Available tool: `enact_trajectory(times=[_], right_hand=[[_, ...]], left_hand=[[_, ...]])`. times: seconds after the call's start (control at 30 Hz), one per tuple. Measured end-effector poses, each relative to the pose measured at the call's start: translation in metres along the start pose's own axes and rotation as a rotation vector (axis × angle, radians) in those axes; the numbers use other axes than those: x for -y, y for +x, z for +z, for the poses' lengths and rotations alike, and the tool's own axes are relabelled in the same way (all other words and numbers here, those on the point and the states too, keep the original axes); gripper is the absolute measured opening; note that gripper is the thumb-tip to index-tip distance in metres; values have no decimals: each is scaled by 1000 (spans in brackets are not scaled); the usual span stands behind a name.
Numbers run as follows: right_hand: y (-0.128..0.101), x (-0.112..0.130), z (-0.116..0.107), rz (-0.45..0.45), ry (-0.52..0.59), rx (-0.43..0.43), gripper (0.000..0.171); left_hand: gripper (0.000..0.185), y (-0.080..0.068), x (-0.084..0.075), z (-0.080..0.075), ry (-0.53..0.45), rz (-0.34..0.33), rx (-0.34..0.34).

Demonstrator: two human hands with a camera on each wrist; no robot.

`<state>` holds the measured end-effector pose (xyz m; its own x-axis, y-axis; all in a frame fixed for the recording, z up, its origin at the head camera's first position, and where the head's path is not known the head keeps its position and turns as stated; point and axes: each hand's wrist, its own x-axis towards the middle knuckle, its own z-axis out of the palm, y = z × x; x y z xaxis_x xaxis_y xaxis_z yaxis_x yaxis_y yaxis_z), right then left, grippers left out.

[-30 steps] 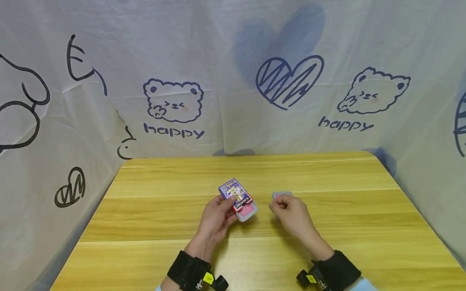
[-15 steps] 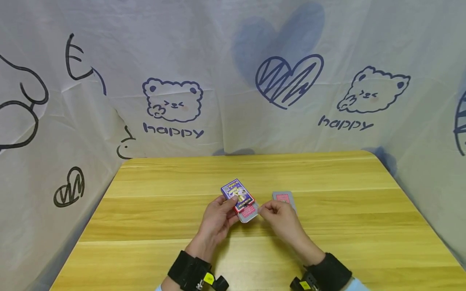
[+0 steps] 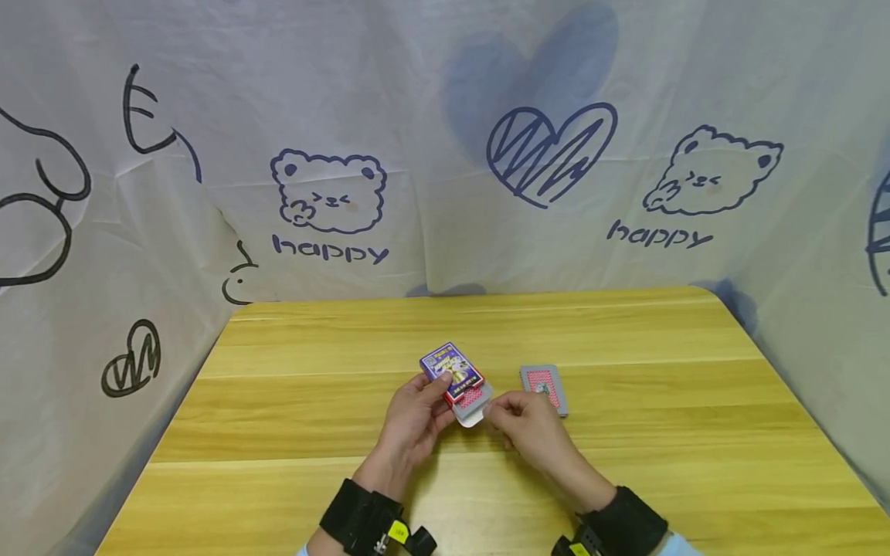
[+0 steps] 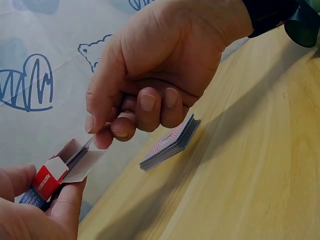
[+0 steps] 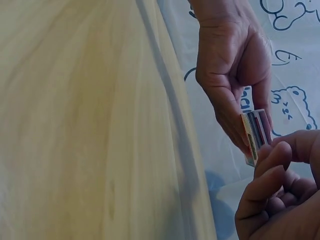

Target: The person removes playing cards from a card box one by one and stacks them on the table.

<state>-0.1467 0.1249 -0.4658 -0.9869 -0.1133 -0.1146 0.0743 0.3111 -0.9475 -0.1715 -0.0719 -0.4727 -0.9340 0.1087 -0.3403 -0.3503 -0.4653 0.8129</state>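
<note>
My left hand (image 3: 410, 417) grips a purple card box (image 3: 450, 369), thumb on its printed face. Out of the box's open end, which points to the right, stick red-backed playing cards (image 3: 470, 399). A white flap (image 4: 86, 167) hangs at that end in the left wrist view. There, the thumb and forefinger of my right hand (image 4: 155, 70) pinch the edge of a thin card at the opening; the other fingers are curled in. Behind the right hand, a squared stack of playing cards (image 3: 542, 380) lies face down on the table, its lower part partly covered.
The wooden table (image 3: 313, 355) reaches to a pale cloth backdrop (image 3: 445, 232) with drawn bears and hearts. Black wrist straps (image 3: 629, 521) with small cameras sit on both forearms.
My right hand has moved left from over the card stack to the open end of the box, uncovering the stack. The left hand with the box has barely moved.
</note>
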Motion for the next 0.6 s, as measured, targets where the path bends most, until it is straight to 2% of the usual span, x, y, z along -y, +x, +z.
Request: enact_trajectory(times=[0.27, 0.6], right_hand=[[2, -3, 2, 92, 140, -69, 17], [3, -6, 3, 138, 194, -107, 25]], left_hand=[[48, 0, 1, 2, 45, -15, 36], [43, 0, 2, 2, 69, -20, 59]])
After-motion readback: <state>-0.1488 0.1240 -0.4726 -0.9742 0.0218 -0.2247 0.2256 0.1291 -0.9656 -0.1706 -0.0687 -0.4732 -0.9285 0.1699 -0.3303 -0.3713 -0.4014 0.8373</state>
